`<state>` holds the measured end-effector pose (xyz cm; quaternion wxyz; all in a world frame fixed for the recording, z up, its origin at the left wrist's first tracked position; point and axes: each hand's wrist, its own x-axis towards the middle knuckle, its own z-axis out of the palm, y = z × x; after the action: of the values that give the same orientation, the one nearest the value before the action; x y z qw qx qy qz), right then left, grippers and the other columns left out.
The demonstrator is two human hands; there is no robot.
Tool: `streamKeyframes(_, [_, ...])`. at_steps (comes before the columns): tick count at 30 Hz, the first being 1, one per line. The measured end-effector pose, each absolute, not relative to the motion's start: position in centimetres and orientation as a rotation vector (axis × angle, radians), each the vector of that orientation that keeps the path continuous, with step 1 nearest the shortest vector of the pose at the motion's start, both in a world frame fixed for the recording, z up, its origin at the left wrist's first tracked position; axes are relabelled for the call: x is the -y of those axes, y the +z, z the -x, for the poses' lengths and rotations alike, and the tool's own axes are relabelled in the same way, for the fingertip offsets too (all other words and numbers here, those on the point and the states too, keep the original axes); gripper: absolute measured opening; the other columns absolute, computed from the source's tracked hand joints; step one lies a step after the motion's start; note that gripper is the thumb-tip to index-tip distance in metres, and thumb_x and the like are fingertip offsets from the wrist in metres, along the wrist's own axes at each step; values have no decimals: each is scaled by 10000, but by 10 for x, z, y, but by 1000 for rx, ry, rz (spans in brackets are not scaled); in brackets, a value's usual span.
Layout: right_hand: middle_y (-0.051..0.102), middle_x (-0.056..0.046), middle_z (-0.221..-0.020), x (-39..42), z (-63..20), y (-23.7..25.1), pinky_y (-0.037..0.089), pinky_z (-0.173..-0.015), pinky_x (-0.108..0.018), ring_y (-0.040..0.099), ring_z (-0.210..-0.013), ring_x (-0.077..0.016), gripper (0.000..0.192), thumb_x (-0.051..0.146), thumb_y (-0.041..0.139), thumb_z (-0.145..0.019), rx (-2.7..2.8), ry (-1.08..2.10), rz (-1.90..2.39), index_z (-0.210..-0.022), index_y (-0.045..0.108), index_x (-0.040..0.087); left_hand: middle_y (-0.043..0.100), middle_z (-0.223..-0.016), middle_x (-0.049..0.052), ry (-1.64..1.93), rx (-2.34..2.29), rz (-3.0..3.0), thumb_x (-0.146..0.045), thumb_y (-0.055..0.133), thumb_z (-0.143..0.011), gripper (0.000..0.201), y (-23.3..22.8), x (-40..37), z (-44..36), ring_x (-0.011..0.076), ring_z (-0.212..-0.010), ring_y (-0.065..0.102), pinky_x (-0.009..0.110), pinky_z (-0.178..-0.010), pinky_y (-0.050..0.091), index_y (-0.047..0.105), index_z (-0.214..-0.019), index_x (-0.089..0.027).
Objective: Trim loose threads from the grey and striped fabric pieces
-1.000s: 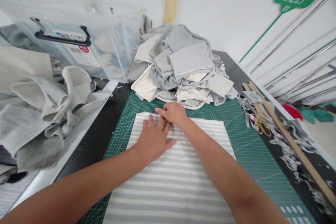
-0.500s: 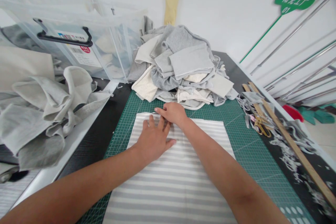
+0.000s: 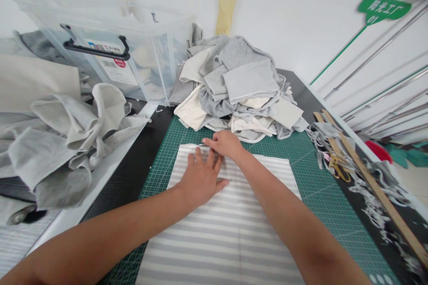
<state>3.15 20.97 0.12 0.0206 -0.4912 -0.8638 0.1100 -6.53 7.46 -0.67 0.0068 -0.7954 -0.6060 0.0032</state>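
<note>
Striped fabric [image 3: 230, 227] lies flat, long axis running away, stripes crosswise.

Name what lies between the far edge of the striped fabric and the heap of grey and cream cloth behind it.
In the head view, only a bare strip of green cutting mat separates the striped fabric from the cloth heap.

Striped fabric [image 3: 230, 227] lies flat on the cutting mat [image 3: 310, 178], which lies on the counter [image 3: 133, 160]. Behind the fabric sits a pile of cloth pieces [image 3: 237, 89]. Left of that pile stands a storage bin [image 3: 107, 44]. Right of the mat lie rulers [image 3: 368, 178] among scraps [image 3: 371, 196].
</note>
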Motion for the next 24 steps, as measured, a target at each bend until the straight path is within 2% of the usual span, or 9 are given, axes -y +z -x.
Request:
streamKeyframes(6, [692,-59,-686,-214,-25,5,291,-519,-253,594,-646,-148,610,712,405,-838,2674,442,1559,-674,692,198,332,-1510,175,-33,1885,2484,-666,317,-896,744,-8,-75,66,554,-1308,281,660,-974,291,367,-1459,-182])
streamKeyframes(12, [687,-54,-684,-211,-27,1,283,-513,-255,590,-654,-151,634,731,379,-835,2621,445,1608,-674,691,203,345,-1506,164,-39,1889,2489,-659,325,-898,735,-8,-74,67,549,-1303,294,657,-976,298,362,-1461,-189])
streamKeyframes(19, [683,-51,-694,-205,-31,-1,265,-515,-265,585,-670,-147,638,728,373,-840,2593,379,1565,-673,694,203,369,-1488,172,-30,1900,2502,-650,324,-905,701,-4,-73,77,480,-1328,317,584,-1024,310,389,-1443,-204])
streamKeyframes(24, [678,-41,-680,-207,-33,-1,268,-510,-261,582,-652,-143,644,736,362,-839,2583,404,1557,-680,698,211,339,-1511,154,16,1960,2477,-671,346,-886,693,-2,-73,80,508,-1335,287,625,-997,304,363,-1453,-272])
